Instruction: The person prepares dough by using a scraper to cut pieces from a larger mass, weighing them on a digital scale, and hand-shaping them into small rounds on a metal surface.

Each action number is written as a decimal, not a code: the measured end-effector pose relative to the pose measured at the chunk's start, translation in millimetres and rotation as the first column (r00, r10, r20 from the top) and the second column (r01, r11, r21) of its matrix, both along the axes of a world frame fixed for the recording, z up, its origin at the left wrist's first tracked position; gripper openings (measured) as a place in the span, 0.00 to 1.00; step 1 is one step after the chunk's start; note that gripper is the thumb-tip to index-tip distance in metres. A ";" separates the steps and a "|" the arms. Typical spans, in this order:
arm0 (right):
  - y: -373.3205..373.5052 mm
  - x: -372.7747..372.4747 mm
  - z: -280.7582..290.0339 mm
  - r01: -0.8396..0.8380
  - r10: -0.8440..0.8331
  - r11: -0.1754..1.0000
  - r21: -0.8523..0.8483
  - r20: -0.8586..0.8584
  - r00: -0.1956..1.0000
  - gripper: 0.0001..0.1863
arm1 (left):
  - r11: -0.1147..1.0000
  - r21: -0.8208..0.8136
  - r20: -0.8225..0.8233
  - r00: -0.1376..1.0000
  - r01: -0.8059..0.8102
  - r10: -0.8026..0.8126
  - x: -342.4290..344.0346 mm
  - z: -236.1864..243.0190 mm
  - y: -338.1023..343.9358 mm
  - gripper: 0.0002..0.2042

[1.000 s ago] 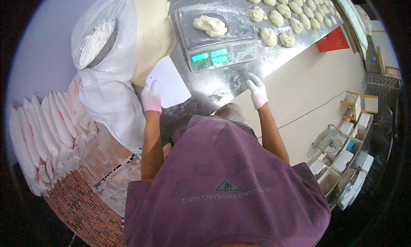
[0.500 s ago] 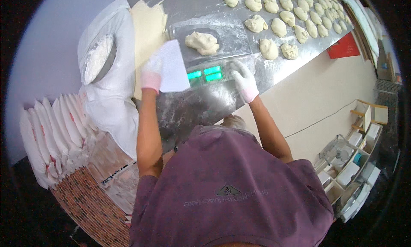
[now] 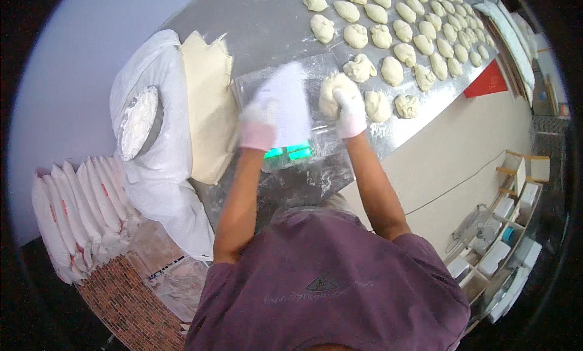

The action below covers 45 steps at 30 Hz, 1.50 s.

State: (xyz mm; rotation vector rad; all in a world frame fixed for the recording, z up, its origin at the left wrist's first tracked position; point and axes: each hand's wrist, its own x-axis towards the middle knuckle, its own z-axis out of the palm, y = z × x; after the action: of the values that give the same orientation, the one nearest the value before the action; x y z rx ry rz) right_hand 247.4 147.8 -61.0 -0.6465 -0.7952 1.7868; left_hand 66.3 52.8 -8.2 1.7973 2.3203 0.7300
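Observation:
In my white-gloved left hand point(image 3: 260, 121) is a white flat dough scraper point(image 3: 290, 99), blurred by motion, held over the scale point(image 3: 316, 145). The scraper hides much of the scale's plate; part of a lit green display shows below it. My right hand point(image 3: 350, 115), also gloved, grips a soft lump of dough point(image 3: 333, 91) just beyond the plate's right side. Rows of separate dough pieces point(image 3: 392, 71) lie on the metal table to the right and far right. A large cream-coloured slab of dough point(image 3: 207, 111) with a ragged edge rests left of the scale.
A white sack cloth point(image 3: 173, 65) and a bowl of flour point(image 3: 139, 123) are beyond the slab on the left. Several filled white sacks point(image 3: 79, 208) stand at lower left. A red box point(image 3: 486, 80) is beside the table's right edge, and a shelf unit point(image 3: 504, 241) stands at lower right.
The dough lump that lay on the scale is now in my right hand, off to the right. My left hand has moved right with the scraper, over the scale plate.

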 end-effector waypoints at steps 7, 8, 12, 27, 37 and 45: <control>150.1 -74.5 67.9 0.010 -0.171 0.926 0.377 0.395 0.903 0.31 | 0.942 0.179 0.071 0.959 -0.282 0.274 -83.7 -7.8 -106.2 0.13; 153.7 -81.1 70.4 -0.010 -0.134 0.944 0.329 0.410 0.902 0.33 | 0.921 0.146 0.270 0.910 -0.360 0.313 -83.0 -7.5 -119.6 0.14; 155.5 -84.9 38.3 -0.138 -0.022 0.956 0.259 0.533 0.846 0.35 | 0.721 -0.167 0.702 0.432 -0.673 0.566 -66.8 1.5 -169.3 0.17; -75.3 -169.5 -40.1 -0.504 0.214 0.829 0.242 0.696 0.685 0.29 | 0.953 -0.267 0.153 0.969 -0.146 0.192 -143.7 27.7 -86.9 0.21; -78.9 -234.2 -82.7 -0.326 -0.273 0.858 0.397 0.890 0.366 0.35 | 0.893 -0.448 0.059 0.998 0.047 -0.023 -177.3 -25.9 57.8 0.22; -98.6 -227.8 -77.6 -0.374 -0.253 0.850 0.372 0.909 0.330 0.23 | 0.860 -0.452 0.208 0.965 0.237 -0.157 -197.6 -93.8 47.8 0.19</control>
State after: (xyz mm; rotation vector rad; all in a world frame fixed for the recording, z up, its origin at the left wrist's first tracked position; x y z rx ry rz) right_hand 19.6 49.3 -138.6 -1.3175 -2.0816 0.9456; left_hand -131.3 100.5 -102.0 1.6403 1.9462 0.2334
